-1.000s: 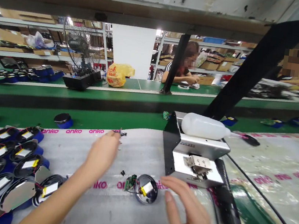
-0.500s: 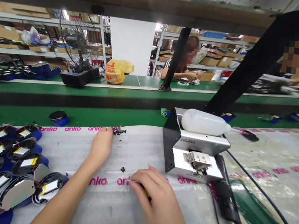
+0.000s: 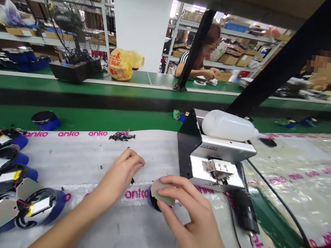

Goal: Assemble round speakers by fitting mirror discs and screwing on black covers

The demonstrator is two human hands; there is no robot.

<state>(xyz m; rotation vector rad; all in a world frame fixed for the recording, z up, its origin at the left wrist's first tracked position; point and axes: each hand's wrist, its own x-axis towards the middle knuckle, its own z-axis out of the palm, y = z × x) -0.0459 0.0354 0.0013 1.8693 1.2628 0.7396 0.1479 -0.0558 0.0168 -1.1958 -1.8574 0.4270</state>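
My right hand (image 3: 191, 212) has its thumb and fingers closed around a pale greyish plate (image 3: 159, 191) on a blue round housing (image 3: 151, 201), standing on the plastic sheet. Much of that housing is hidden by the hand. Just to its left, my left hand (image 3: 123, 173) is closed, fingertips together; whatever is in them is too small or hidden to make out. Below those fingertips lies a small black piece (image 3: 132, 181). Farther back is a pile of small black parts (image 3: 122, 135).
Several blue housings with batteries (image 3: 7, 175) crowd the left. A metal machine (image 3: 218, 164) carrying a white squeeze bottle (image 3: 229, 125) stands right of my hands, with a black cylindrical tool (image 3: 244, 217) and cable alongside. A slanted black post (image 3: 286, 54) rises behind. A person (image 3: 197, 58) sits opposite.
My left hand has come back from the pile of black parts toward the right hand. The housing and its plate now show under my right hand. The camera view has tilted and shifted.
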